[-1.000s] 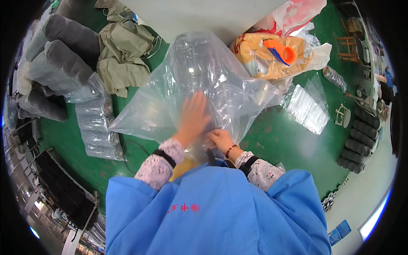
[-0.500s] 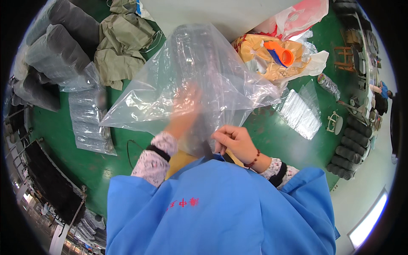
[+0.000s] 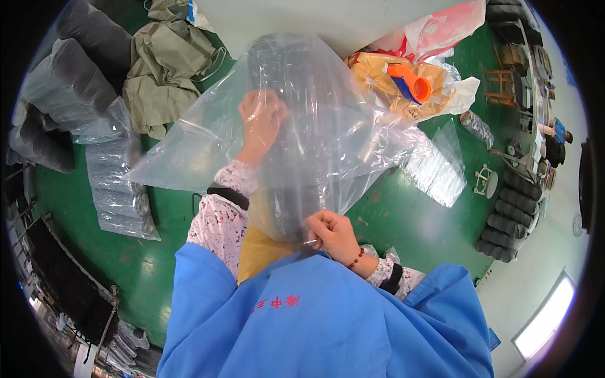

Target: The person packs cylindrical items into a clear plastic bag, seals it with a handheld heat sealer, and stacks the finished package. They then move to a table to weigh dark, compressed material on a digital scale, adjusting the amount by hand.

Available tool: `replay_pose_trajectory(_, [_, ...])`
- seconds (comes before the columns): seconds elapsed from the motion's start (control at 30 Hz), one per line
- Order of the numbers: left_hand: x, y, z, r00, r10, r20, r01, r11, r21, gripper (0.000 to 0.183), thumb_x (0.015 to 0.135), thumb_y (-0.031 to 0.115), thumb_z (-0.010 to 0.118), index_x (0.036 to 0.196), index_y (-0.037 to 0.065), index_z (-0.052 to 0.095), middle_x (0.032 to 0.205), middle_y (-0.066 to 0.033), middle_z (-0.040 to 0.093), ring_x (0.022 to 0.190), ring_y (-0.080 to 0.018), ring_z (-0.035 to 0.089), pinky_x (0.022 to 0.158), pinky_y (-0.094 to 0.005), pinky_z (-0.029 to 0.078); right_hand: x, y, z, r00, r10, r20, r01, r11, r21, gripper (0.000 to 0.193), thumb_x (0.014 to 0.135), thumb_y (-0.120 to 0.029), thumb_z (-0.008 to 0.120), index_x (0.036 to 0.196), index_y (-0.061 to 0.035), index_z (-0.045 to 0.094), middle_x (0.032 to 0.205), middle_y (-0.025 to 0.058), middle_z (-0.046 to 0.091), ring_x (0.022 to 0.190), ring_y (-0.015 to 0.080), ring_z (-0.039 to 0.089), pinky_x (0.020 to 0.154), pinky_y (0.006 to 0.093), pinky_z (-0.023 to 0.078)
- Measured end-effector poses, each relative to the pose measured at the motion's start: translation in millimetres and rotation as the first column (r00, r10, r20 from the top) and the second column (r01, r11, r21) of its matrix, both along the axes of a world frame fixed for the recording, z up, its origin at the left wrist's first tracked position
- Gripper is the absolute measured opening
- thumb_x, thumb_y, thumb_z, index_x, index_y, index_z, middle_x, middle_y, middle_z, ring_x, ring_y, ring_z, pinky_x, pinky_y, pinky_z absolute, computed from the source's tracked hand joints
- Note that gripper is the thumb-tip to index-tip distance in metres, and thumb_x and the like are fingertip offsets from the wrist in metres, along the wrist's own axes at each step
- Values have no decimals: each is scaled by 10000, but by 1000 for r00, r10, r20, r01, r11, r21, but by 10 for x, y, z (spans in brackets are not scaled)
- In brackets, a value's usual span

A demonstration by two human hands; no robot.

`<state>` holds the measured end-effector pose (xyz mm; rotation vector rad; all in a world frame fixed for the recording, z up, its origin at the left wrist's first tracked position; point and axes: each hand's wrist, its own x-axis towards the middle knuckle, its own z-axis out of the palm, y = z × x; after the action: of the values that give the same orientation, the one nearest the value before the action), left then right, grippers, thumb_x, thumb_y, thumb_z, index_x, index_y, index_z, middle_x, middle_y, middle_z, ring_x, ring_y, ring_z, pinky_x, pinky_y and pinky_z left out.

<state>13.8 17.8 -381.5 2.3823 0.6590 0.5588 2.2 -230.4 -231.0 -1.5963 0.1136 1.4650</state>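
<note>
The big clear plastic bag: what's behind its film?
A long dark-grey bundle shows through the clear plastic bag. Glare and folds blur its details; its underside is hidden.

Floor [image 3: 416, 223]: green, glossy, with scuff marks. Items directly on it, located relative to the fingers:

Left of the left fingers [image 3: 261, 101]: 1 segmented clear-wrapped bundle [image 3: 120, 183], lying flat. Forward-left: 1 crumpled olive cloth [image 3: 161, 82]; farther left, clear-wrapped dark rolls [image 3: 72, 79].

Forward-right of the right fingers [image 3: 318, 228]: 1 tan bag [image 3: 378, 72]; 1 flat stack of clear film [image 3: 432, 170]; farther right, 1 clear roll [image 3: 477, 129] and 1 white stool [image 3: 485, 181].
</note>
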Motion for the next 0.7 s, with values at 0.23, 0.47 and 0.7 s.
replay_pose_trajectory(0.23, [76, -82, -95, 996, 38, 85, -40, 999, 20, 232, 754, 221, 753, 951, 131, 671, 1179, -125, 538, 1130, -346, 461, 942, -461, 363, 14, -136, -1015, 983, 183, 1, -177, 953, -245, 322, 928, -280, 590, 830, 20, 651, 569, 59, 603, 464, 109, 540, 459, 246, 432])
replay_pose_trajectory(0.47, [-1350, -1347, 69, 998, -59, -21, 53, 971, -233, 301, 828, 66, 607, 1119, 23, 542, 1273, -169, 486, 1214, -404, 415, 1023, -484, 329, 49, -322, -1086, 967, 240, -91, -256, 893, -370, 417, 904, -301, 614, 652, 31, 638, 517, 101, 599, 399, 136, 542, 413, 266, 446])
replay_pose_trajectory(0.7, [-471, -1171, 386, 829, -548, -110, 552, 834, 9, 570, 811, 202, 658, 1339, 88, 475, 1440, -88, 419, 1370, -267, 340, 1089, -423, 291, 9, -521, -1072, 918, 384, -95, -393, 860, -324, 418, 894, -334, 630, 706, 38, 659, 567, 129, 638, 472, 182, 621, 474, 290, 498])
